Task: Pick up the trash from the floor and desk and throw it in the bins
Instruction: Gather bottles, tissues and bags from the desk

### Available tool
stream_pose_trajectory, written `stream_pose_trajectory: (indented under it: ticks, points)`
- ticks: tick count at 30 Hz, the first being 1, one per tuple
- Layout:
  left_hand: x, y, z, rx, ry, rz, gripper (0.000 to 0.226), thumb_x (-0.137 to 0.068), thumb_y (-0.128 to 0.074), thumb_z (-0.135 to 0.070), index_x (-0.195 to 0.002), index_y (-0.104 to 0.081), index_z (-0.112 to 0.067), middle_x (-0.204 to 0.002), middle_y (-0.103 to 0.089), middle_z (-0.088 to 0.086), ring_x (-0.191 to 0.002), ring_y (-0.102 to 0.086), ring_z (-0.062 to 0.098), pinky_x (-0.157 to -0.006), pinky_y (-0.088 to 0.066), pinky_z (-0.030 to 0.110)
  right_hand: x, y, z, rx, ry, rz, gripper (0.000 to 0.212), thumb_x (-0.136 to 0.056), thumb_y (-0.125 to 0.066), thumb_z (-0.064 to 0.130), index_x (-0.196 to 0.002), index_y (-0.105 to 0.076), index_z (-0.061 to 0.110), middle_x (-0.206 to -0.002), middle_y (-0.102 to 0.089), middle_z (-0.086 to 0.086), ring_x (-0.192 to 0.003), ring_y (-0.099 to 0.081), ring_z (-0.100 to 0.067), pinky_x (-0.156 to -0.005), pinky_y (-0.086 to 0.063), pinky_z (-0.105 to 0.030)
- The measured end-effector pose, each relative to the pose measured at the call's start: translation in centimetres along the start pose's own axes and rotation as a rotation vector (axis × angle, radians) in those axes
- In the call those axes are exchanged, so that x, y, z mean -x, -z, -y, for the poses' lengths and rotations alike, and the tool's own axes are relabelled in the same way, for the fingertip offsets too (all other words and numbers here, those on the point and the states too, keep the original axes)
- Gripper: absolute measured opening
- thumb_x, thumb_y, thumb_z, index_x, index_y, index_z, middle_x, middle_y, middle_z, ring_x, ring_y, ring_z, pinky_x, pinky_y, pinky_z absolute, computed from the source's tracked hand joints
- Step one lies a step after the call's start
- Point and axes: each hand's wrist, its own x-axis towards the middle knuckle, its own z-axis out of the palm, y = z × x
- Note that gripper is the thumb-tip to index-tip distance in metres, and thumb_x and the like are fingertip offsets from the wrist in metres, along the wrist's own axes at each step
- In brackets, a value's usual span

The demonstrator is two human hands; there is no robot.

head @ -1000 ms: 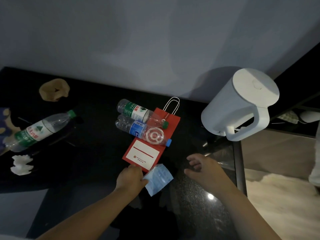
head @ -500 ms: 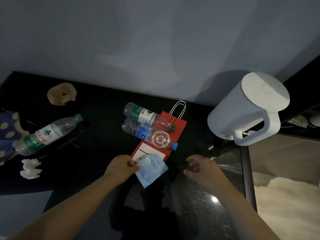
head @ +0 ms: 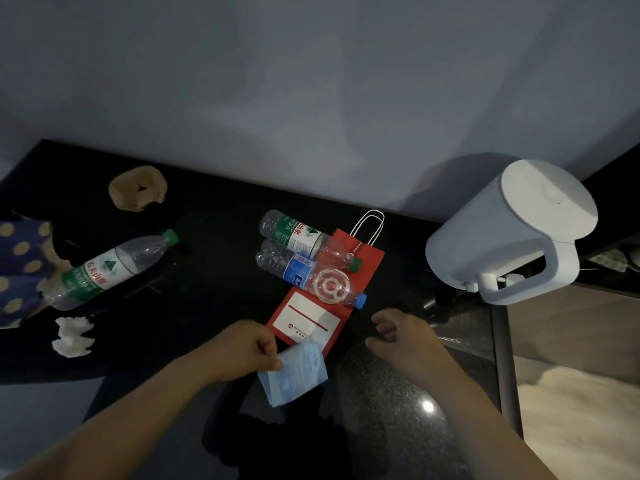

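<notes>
Change: over the last second the blue packet [head: 294, 372] has stayed pinched in the left hand [head: 242, 351]. It swung in over the white label of the red bag [head: 372, 259] and is now back at the bag's near edge, clear of the worktop [head: 207, 278]. So one piece of desk trash looks picked up, but no bin is in view and it isn't thrown yet.

Left grip: thumb and curled fingers closed on the packet's edge, forearm reaching in from near-left of the bag. Right hand [head: 405, 337] hovers just right of the bag's near end, palm down, fingers loosely bent, holding nothing.

Still lying there: two bottles [head: 298, 233] across the bag, another bottle [head: 107, 268] well left of it, a white tissue wad [head: 72, 336] left-near, and brown crumpled paper [head: 138, 188] far-left.
</notes>
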Motion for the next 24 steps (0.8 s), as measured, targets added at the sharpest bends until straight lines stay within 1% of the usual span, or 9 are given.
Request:
stream_pose_trajectory:
  ticks: [3,6,8,11,13,15,17,18,24]
  points:
    - [1.5,2.4,-0.1,-0.023,-0.032,-0.045,0.012,-0.076,-0.076,-0.034,-0.071,-0.065,-0.029,-0.088,-0.063,-0.010,-0.081,-0.061,0.000,-0.069,-0.048,0.014,-0.5,-0.2,0.6,0.035,0.022,0.001,0.047,-0.081,-0.071,0.036,-0.125,-0.056,0.026,-0.107,-0.058,0.011,-0.093,-0.055,-0.002,-0.069,-0.040,-0.011]
    - [2.6,4.4,0.2,0.056,-0.094,-0.076,0.013,-0.075,-0.078,-0.031,-0.070,-0.066,-0.031,-0.087,-0.065,-0.008,-0.081,-0.062,-0.001,-0.074,-0.051,0.016,-1.0,-0.5,1.4,0.042,0.043,-0.009,0.046,-0.081,-0.071,0.034,-0.123,-0.056,0.025,-0.108,-0.059,0.010,-0.094,-0.055,-0.003,-0.073,-0.043,-0.014]
    - [2.7,4.7,0.4,0.114,-0.110,-0.186,0.013,-0.074,-0.079,-0.026,-0.069,-0.067,-0.027,-0.087,-0.064,-0.005,-0.081,-0.063,0.005,-0.076,-0.053,0.022,-1.3,-0.6,1.9,0.037,0.075,-0.015,0.042,-0.081,-0.071,0.031,-0.121,-0.058,0.026,-0.104,-0.058,0.011,-0.092,-0.054,-0.002,-0.074,-0.043,-0.015]
    - [1.5,3.2,0.7,0.068,-0.059,-0.421,0.014,-0.077,-0.077,-0.024,-0.070,-0.064,-0.023,-0.087,-0.059,-0.003,-0.080,-0.061,0.011,-0.079,-0.051,0.025,-2.0,-1.0,2.9,0.041,0.146,-0.026,0.038,-0.082,-0.070,0.029,-0.118,-0.059,0.027,-0.092,-0.055,0.022,-0.081,-0.054,0.002,-0.066,-0.038,-0.007]
    - [0.1,1.5,0.8,0.030,0.014,-0.480,0.014,-0.079,-0.074,-0.028,-0.077,-0.062,-0.023,-0.093,-0.056,-0.002,-0.082,-0.058,0.011,-0.081,-0.051,0.030,-2.9,-1.3,3.7,0.069,0.164,-0.040,0.037,-0.083,-0.069,0.029,-0.118,-0.060,0.025,-0.103,-0.060,0.014,-0.089,-0.057,-0.001,-0.072,-0.043,-0.011]
    - [-1.2,0.0,0.8,0.051,0.138,-0.470,0.030,-0.077,-0.074,-0.036,-0.096,-0.060,-0.019,-0.103,-0.052,0.001,-0.089,-0.056,0.013,-0.084,-0.051,0.035,-4.1,-1.7,4.4,0.101,0.160,-0.061,0.041,-0.083,-0.068,0.025,-0.122,-0.059,0.021,-0.117,-0.060,0.001,-0.103,-0.058,-0.013,-0.082,-0.047,-0.021]
    - [-2.4,-1.0,0.9,0.103,0.229,-0.453,0.050,-0.076,-0.074,-0.041,-0.113,-0.054,-0.014,-0.114,-0.048,0.005,-0.100,-0.055,0.018,-0.088,-0.051,0.038,-5.3,-2.1,5.0,0.152,0.176,-0.078,0.045,-0.081,-0.068,0.023,-0.125,-0.056,0.019,-0.121,-0.057,-0.002,-0.110,-0.055,-0.018,-0.088,-0.048,-0.026]
    - [-2.8,-1.2,0.8,0.117,0.249,-0.454,0.054,-0.077,-0.073,-0.042,-0.117,-0.052,-0.013,-0.117,-0.047,0.006,-0.103,-0.054,0.020,-0.089,-0.051,0.038,-5.9,-2.3,5.3,0.182,0.189,-0.083,0.047,-0.081,-0.068,0.022,-0.126,-0.055,0.018,-0.122,-0.056,-0.003,-0.112,-0.054,-0.019,-0.090,-0.049,-0.027]
    - [-4.1,-2.3,0.2,0.081,0.253,-0.359,0.053,-0.086,-0.063,-0.041,-0.130,-0.045,-0.016,-0.127,-0.045,0.007,-0.109,-0.052,0.017,-0.093,-0.050,0.034,-8.8,-3.8,6.4,0.315,0.239,-0.047,0.066,-0.080,-0.070,0.026,-0.138,-0.040,0.017,-0.136,-0.046,-0.006,-0.122,-0.047,-0.024,-0.101,-0.045,-0.037]
